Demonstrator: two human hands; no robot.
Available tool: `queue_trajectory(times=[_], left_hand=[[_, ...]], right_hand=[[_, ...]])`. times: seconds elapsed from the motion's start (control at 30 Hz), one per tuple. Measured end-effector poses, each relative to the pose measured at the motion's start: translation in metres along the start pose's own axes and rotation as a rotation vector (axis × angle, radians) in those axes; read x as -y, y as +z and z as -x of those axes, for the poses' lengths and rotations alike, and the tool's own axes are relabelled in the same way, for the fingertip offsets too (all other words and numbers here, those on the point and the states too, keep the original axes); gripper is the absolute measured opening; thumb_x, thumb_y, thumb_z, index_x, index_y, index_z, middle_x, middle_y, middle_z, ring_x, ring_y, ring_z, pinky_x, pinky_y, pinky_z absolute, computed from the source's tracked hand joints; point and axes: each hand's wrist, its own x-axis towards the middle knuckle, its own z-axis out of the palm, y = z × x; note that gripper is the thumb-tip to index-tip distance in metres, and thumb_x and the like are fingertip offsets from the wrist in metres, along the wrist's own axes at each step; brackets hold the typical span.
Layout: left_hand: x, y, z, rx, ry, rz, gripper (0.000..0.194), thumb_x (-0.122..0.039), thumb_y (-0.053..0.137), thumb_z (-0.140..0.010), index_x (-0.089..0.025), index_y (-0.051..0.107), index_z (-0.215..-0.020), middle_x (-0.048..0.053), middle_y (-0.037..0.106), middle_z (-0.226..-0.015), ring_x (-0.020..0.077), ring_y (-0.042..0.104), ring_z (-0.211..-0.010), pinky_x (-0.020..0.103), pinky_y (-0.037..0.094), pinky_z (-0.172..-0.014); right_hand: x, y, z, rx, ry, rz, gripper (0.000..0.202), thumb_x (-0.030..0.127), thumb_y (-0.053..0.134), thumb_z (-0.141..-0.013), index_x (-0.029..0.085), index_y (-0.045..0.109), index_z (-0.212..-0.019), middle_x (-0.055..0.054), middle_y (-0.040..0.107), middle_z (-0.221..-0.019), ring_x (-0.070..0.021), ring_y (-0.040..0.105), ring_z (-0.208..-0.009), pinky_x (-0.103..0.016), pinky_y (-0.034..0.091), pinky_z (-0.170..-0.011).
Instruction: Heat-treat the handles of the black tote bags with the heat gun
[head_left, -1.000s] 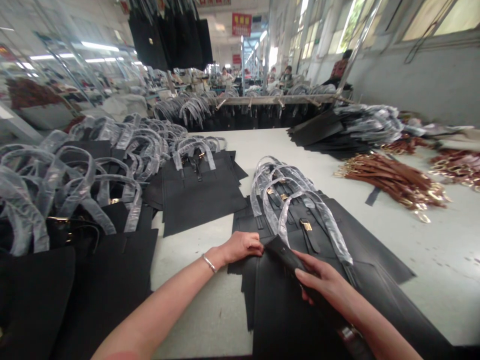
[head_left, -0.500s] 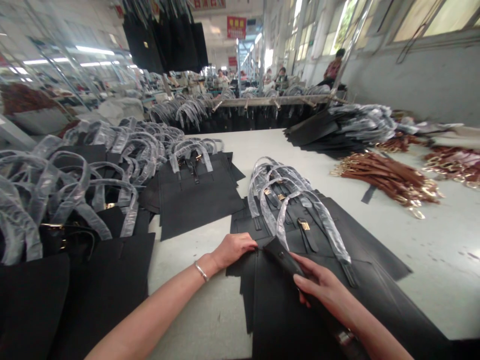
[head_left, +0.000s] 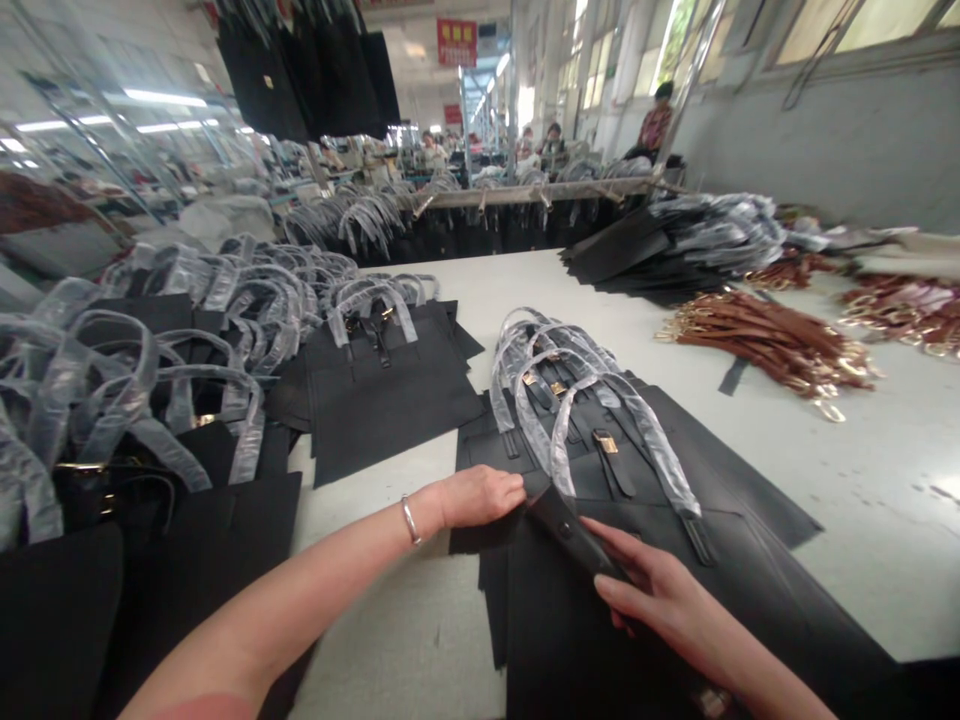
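Observation:
My left hand (head_left: pixel 484 496), with a bracelet at the wrist, pinches the upper left edge of the top black bag panel (head_left: pixel 585 650). In my right hand (head_left: pixel 645 580) is a black handheld tool (head_left: pixel 574 535), its broad end close to my left fingertips at that edge. The panels lie in a stack on the table. Beyond my hands, plastic-wrapped handles (head_left: pixel 660 450) arch over the stack, beside a black strap with a gold buckle (head_left: pixel 611 460).
More black panels with wrapped handles (head_left: pixel 390 390) lie to the left. Brown straps with gold clasps (head_left: pixel 772 345) and another panel pile (head_left: pixel 637 245) are at the right on the pale table (head_left: pixel 510 280). Black bags (head_left: pixel 307 80) hang overhead. People sit farther back.
The view has shifted slightly. My left hand has moved slightly right along the panel edge, nearer the tool's end. My right hand still holds the tool.

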Motion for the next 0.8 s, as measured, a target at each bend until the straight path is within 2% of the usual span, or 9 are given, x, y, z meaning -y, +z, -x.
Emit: queue_trajectory(times=[0.07, 0.13, 0.23, 0.37, 0.43, 0.57, 0.67, 0.73, 0.8], left_hand=[[-0.001, 0.001, 0.000, 0.020, -0.059, 0.057, 0.017, -0.011, 0.039, -0.093, -0.017, 0.055, -0.088, 0.005, 0.056, -0.085, 0.0150, 0.053, -0.069, 0.025, 0.043, -0.062], [0.000, 0.003, 0.001, -0.007, -0.140, 0.178, 0.015, -0.013, 0.040, -0.093, -0.018, 0.054, -0.089, 0.004, 0.055, -0.086, 0.0144, 0.053, -0.070, 0.024, 0.043, -0.064], [0.005, 0.009, 0.005, -0.115, -0.302, 0.416, 0.015, -0.018, 0.042, -0.093, -0.018, 0.053, -0.085, 0.002, 0.055, -0.084, 0.0135, 0.055, -0.074, 0.023, 0.043, -0.069], [0.012, 0.016, 0.012, -0.288, -0.627, 0.735, 0.017, -0.023, 0.042, -0.093, -0.017, 0.053, -0.081, -0.002, 0.051, -0.068, 0.0098, 0.051, -0.057, 0.021, 0.042, -0.059], [0.010, 0.017, 0.012, -0.350, -0.699, 0.821, 0.018, -0.027, 0.044, -0.092, -0.016, 0.055, -0.082, -0.003, 0.052, -0.066, 0.0093, 0.050, -0.053, 0.021, 0.041, -0.056], [0.000, 0.007, -0.007, -0.448, -0.640, 0.761, 0.019, -0.028, 0.048, -0.092, -0.017, 0.062, -0.085, 0.001, 0.059, -0.081, 0.0109, 0.055, -0.064, 0.023, 0.044, -0.065], [-0.006, -0.007, -0.045, -0.494, -0.529, 0.662, 0.015, -0.023, 0.051, -0.091, -0.018, 0.064, -0.090, 0.002, 0.060, -0.088, 0.0146, 0.058, -0.080, 0.025, 0.045, -0.078], [-0.007, -0.016, -0.078, -0.452, -0.435, 0.608, 0.018, -0.018, 0.051, -0.090, -0.019, 0.063, -0.103, 0.004, 0.059, -0.096, 0.0161, 0.057, -0.089, 0.027, 0.044, -0.085], [-0.007, -0.021, -0.112, -0.343, -0.384, 0.552, 0.028, -0.019, 0.050, -0.090, -0.022, 0.059, -0.117, 0.005, 0.055, -0.104, 0.0166, 0.057, -0.089, 0.029, 0.045, -0.086]], right_hand=[[-0.001, -0.001, 0.002, 0.010, -0.004, 0.001, 0.064, 0.040, 0.062, -0.086, 0.020, 0.041, -0.142, -0.001, 0.063, -0.083, -0.0152, 0.057, -0.065, -0.026, 0.049, -0.059], [-0.002, -0.002, 0.003, 0.025, 0.003, -0.017, 0.064, 0.040, 0.063, -0.085, 0.020, 0.042, -0.142, 0.000, 0.062, -0.082, -0.0151, 0.056, -0.065, -0.026, 0.049, -0.059], [-0.003, -0.001, 0.004, 0.042, 0.013, -0.059, 0.065, 0.040, 0.063, -0.084, 0.020, 0.042, -0.142, 0.001, 0.060, -0.078, -0.0152, 0.055, -0.064, -0.026, 0.048, -0.059], [-0.006, 0.000, 0.003, 0.061, 0.008, -0.123, 0.065, 0.039, 0.064, -0.084, 0.020, 0.042, -0.142, 0.000, 0.060, -0.080, -0.0145, 0.054, -0.064, -0.027, 0.047, -0.059], [-0.007, 0.001, 0.003, 0.063, 0.009, -0.152, 0.065, 0.038, 0.064, -0.083, 0.019, 0.043, -0.142, -0.001, 0.061, -0.083, -0.0143, 0.054, -0.064, -0.027, 0.047, -0.060], [-0.005, 0.004, 0.005, 0.059, 0.013, -0.184, 0.063, 0.032, 0.066, -0.081, 0.020, 0.046, -0.140, -0.002, 0.065, -0.092, -0.0137, 0.054, -0.064, -0.026, 0.046, -0.059], [0.000, 0.007, 0.007, 0.051, 0.006, -0.164, 0.062, 0.025, 0.066, -0.079, 0.021, 0.049, -0.138, -0.002, 0.067, -0.093, -0.0136, 0.055, -0.064, -0.026, 0.046, -0.060], [0.004, 0.009, 0.009, 0.036, 0.002, -0.123, 0.063, 0.021, 0.066, -0.077, 0.020, 0.050, -0.138, -0.001, 0.068, -0.087, -0.0139, 0.055, -0.064, -0.025, 0.046, -0.061], [0.005, 0.010, 0.010, 0.019, -0.002, -0.090, 0.063, 0.018, 0.066, -0.076, 0.020, 0.051, -0.137, 0.000, 0.068, -0.084, -0.0140, 0.056, -0.063, -0.025, 0.047, -0.061]])
